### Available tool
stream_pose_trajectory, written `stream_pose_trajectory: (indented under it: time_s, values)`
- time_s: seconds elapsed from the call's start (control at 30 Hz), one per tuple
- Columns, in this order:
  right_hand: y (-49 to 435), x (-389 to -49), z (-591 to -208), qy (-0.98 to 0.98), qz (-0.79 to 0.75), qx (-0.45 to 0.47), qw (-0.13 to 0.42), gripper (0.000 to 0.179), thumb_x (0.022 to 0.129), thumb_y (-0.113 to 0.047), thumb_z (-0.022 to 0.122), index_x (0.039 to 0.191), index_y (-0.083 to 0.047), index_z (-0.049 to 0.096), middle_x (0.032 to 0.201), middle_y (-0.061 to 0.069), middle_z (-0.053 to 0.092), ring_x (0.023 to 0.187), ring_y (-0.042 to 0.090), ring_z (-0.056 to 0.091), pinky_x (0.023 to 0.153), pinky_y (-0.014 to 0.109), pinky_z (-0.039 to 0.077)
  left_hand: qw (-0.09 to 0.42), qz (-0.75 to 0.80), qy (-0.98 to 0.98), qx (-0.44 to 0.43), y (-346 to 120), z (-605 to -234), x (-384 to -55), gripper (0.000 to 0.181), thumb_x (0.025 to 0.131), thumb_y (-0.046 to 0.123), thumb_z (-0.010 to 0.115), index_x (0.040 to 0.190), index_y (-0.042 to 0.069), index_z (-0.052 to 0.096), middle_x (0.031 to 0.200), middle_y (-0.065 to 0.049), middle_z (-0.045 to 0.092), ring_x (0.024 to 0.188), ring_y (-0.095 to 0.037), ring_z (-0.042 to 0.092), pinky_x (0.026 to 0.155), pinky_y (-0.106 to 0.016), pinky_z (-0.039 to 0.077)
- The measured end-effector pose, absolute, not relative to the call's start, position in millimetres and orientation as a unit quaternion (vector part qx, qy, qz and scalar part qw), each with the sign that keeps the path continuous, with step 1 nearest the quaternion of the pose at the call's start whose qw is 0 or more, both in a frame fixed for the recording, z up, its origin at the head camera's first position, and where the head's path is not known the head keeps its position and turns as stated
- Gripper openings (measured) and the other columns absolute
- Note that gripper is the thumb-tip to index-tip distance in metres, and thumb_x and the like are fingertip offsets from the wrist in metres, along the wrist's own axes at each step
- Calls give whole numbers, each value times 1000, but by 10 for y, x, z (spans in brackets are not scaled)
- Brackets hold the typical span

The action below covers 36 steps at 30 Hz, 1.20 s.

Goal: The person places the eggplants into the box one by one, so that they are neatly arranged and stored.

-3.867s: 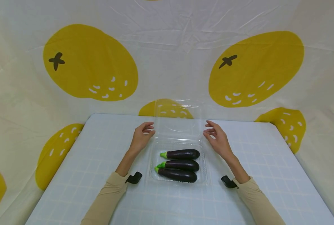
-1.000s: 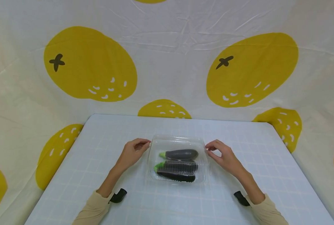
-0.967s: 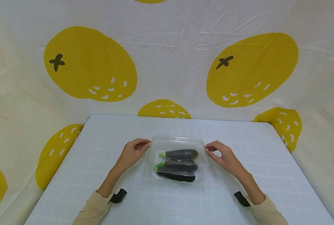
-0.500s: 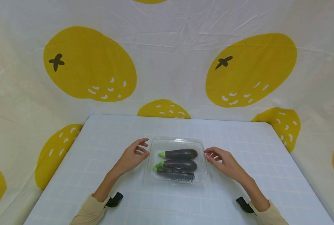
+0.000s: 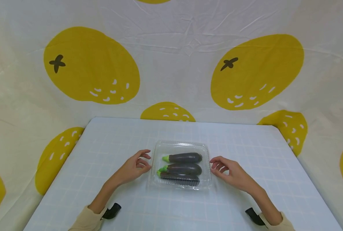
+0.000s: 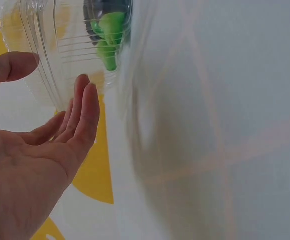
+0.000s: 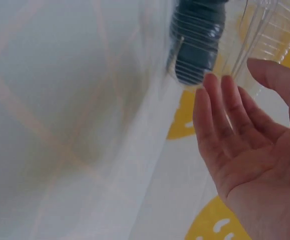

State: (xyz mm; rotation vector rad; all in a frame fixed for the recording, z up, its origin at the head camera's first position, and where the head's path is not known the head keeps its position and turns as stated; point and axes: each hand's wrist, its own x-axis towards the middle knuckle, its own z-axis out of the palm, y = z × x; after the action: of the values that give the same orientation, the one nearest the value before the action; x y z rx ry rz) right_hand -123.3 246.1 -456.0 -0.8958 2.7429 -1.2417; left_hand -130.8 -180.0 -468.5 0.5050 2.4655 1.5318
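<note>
In the head view, a clear plastic clamshell container [image 5: 183, 144] rests mid-table with its lid folded down. Through it show 3 dark eggplants: a back one [image 5: 185, 157], a middle one [image 5: 185, 169] and a front one [image 5: 180, 180], green stems to the left. My left hand [image 5: 133, 168] hovers at the container's left side, fingers loosely bent and holding nothing; the left wrist view shows its thumb and fingers parted beside the ribbed wall [image 6: 74, 47]. At the opposite side, my right hand [image 5: 233, 173] has relaxed fingers near the wall; whether fingertips touch it, I cannot tell.
A pale checked cloth covers the table [image 5: 171, 211]. Behind it hangs a white curtain [image 5: 174, 70] printed with big yellow fruit. Each wrist bears a black camera, the left camera [image 5: 112, 211] and the right camera [image 5: 254, 216].
The lid stood raised at first, then came down over the eggplants. Since then both hands have slid along the container's sides toward me, and the left fingers have loosened from the rim.
</note>
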Motion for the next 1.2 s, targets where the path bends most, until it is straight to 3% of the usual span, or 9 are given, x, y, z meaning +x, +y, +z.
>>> stream_pose_trajectory:
  time_s: [0.37,0.6,0.83,0.97,1.2]
  values:
    - [2482,-1088,-4498,868,-395,-296,56,33,99,-17,72,125,-6,56,99,-5,70,87,7,67,81,38,59,159,517,818,197,-1868,-4714,-1222,30,99,18,70,120,-1,60,102,-7,63,95,-21,63,81,-25,54]
    - [2480,-1006,-4471,866,-405,-283,82,37,98,-24,73,126,-7,54,96,-6,68,84,7,65,72,28,57,196,517,802,227,-1886,-4711,-1154,16,101,17,66,107,3,65,93,-4,65,85,-16,62,74,-27,53]
    - [2501,-942,-4497,876,-382,-275,104,15,99,-26,72,107,-14,67,86,-13,65,80,5,62,70,26,54,235,526,772,269,-1889,-4768,-1142,14,101,19,66,97,6,66,86,2,64,77,-12,60,70,-28,52]
    - [2510,-929,-4518,870,-386,-277,132,4,100,-24,70,98,-21,71,84,-11,68,79,5,62,70,26,54,243,536,760,276,-1891,-4785,-1139,15,102,17,65,94,4,66,83,-1,63,76,-16,59,70,-29,52]
    - [2497,-937,-4571,804,-468,-277,239,18,105,-20,62,98,-7,73,83,7,73,77,22,69,71,29,56,258,549,742,284,-1877,-4766,-1122,23,103,14,62,93,-7,66,82,-23,64,75,-20,59,71,-29,51]
